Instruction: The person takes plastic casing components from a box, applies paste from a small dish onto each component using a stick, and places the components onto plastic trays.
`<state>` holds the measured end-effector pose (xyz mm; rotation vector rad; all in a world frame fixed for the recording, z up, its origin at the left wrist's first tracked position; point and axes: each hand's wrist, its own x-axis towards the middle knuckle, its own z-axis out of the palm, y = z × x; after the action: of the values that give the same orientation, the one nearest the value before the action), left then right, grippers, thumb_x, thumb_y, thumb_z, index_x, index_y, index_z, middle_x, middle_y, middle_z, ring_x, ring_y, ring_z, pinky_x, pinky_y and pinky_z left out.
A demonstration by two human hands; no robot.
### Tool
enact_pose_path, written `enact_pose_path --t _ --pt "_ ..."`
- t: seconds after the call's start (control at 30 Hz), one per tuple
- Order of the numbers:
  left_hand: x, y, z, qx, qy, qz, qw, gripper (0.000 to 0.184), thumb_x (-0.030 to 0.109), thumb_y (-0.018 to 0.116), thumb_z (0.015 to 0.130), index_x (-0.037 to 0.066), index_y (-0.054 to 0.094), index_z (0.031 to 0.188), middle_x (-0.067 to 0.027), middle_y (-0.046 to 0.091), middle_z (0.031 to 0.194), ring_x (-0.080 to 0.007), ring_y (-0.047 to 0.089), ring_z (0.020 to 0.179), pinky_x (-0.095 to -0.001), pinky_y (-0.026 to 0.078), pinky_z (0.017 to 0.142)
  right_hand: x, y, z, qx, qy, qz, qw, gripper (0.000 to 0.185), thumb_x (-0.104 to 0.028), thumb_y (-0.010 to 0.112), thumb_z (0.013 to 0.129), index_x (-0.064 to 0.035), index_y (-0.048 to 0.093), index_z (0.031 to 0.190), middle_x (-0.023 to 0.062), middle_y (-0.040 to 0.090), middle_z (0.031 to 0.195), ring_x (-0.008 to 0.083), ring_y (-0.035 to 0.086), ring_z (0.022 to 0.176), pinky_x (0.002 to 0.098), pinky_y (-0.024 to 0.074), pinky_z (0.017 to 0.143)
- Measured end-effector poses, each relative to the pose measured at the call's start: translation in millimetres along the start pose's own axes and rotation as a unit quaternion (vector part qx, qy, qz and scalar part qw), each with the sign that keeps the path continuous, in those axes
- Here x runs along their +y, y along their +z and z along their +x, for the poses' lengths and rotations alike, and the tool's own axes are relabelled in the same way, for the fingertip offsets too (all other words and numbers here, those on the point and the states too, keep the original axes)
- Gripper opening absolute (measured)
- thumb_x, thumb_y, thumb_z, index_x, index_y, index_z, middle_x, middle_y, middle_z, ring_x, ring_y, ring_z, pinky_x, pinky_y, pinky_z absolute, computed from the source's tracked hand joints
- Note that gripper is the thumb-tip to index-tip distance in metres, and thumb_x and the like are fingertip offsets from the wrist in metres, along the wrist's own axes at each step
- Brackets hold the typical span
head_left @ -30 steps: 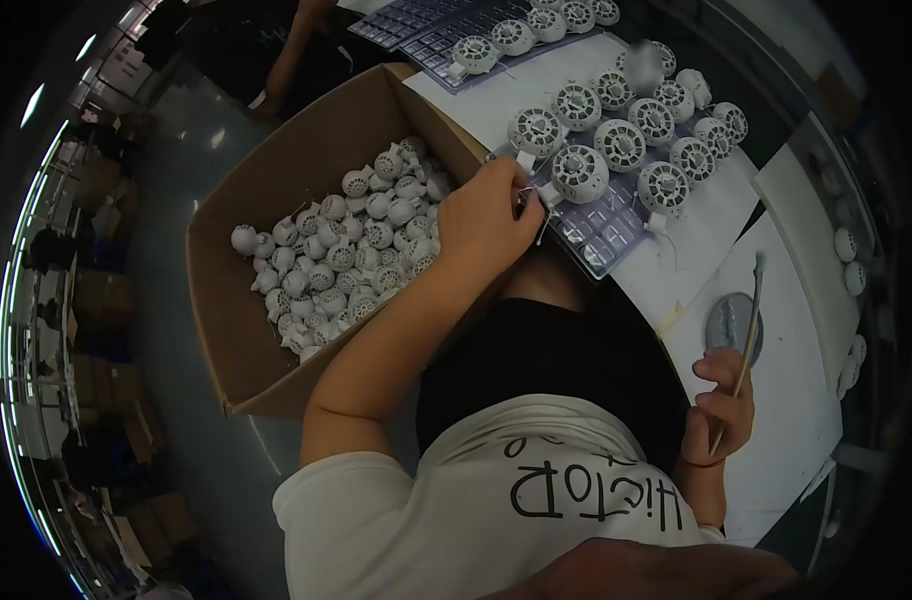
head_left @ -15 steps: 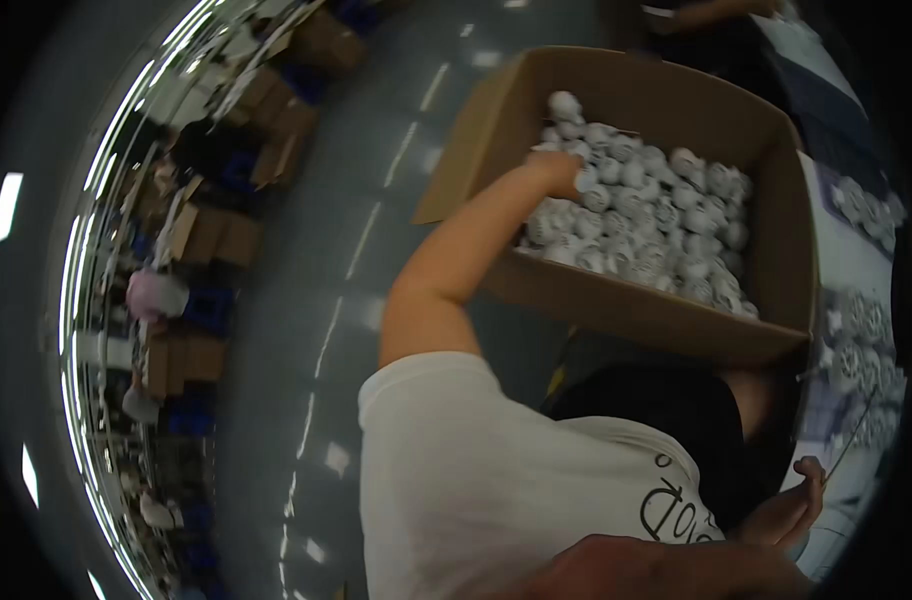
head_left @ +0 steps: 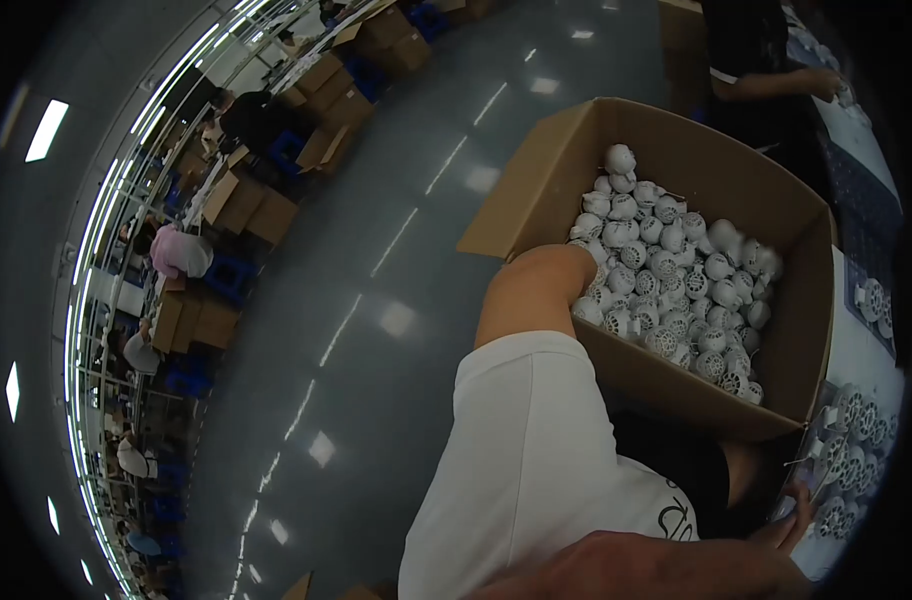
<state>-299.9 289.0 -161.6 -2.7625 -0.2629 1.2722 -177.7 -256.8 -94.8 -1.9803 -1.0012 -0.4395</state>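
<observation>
My left arm reaches over the near wall of a big cardboard box [head_left: 536, 190]. The forearm [head_left: 541, 285] bends down inside, and the hand itself is hidden from me. White ball-shaped parts [head_left: 666, 265] with slotted round grilles and thin wires fill much of the box; a couple near its far wall [head_left: 746, 250] look blurred. At the lower right, my right hand [head_left: 794, 515] is at the table edge, fingers drawn together around something small I cannot make out. Just beyond it stand rows of white round grille parts [head_left: 851, 450].
A white table [head_left: 851, 345] runs along the right side, with a blue-grey tray [head_left: 856, 215] farther up. A co-worker's arm [head_left: 786, 85] reaches over the table at the top right. Across the grey floor [head_left: 376, 330], people work at a lit bench beside cardboard boxes [head_left: 251, 205].
The view has shifted, so the box sits lower and farther right. My left hand has gone from resting visibly on the white parts to being hidden. My right hand stays by the table.
</observation>
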Motion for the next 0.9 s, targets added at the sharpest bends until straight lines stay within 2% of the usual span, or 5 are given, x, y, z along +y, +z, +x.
enact_pose_path --t 0.2,0.33,0.43,0.6,0.9 --pt "1.1 5.5 -3.0 -0.066 -0.067 0.059 0.994 0.072 0.043 0.074 0.065 0.016 0.052 0.129 -0.0083 0.050 0.133 -0.0269 0.048 0.120 -0.0441 0.041 0.093 -93.6 -27.9 23.7 -0.033 0.000 0.105 0.994 0.033 -0.013 0.026 0.097 0.0011 0.050 0.115 0.0132 0.056 0.111 0.0230 0.052 0.098 0.0368 0.0382 0.093" --pt "-27.1 -34.8 30.2 0.076 -0.094 -0.193 0.974 0.064 0.048 0.072 0.059 0.009 0.065 0.109 -0.0121 0.066 0.100 -0.0254 0.063 0.092 -0.0409 0.051 0.074 -94.3 -11.5 24.1 -0.041 0.004 0.133 0.990 0.031 -0.012 0.028 0.097 0.0013 0.050 0.115 0.0134 0.056 0.110 0.0230 0.053 0.098 0.0365 0.0383 0.092" --pt "-2.9 -83.7 -0.7 0.330 0.043 -0.513 0.791 0.061 0.037 0.075 0.061 0.005 0.060 0.110 -0.0124 0.065 0.092 -0.0197 0.065 0.069 -0.0332 0.054 0.060 -99.4 3.3 31.4 -0.065 -0.009 0.158 0.985 0.031 -0.012 0.029 0.097 0.0015 0.051 0.114 0.0135 0.056 0.110 0.0230 0.053 0.097 0.0364 0.0383 0.092" --pt "105.5 -148.1 -66.9 0.380 0.305 -0.694 0.530 0.047 0.014 0.075 0.068 0.000 0.058 0.109 -0.0160 0.062 0.098 -0.0201 0.065 0.073 -0.0287 0.057 0.058 -107.8 4.3 26.8 -0.048 -0.004 0.139 0.989 0.029 -0.011 0.031 0.097 0.0018 0.051 0.113 0.0137 0.057 0.109 0.0231 0.053 0.096 0.0361 0.0385 0.092" --pt "279.3 -152.6 -171.5 0.480 0.521 -0.401 0.581 0.100 0.011 0.079 0.060 0.009 0.022 0.141 -0.0136 0.054 0.118 -0.0225 0.058 0.101 -0.0308 0.048 0.085 -118.1 -69.5 -28.7 0.147 -0.031 0.101 0.983 0.027 0.003 0.046 0.084 -0.0009 0.053 0.110 0.0187 0.059 0.105 0.0296 0.052 0.095 0.0427 0.0387 0.090"
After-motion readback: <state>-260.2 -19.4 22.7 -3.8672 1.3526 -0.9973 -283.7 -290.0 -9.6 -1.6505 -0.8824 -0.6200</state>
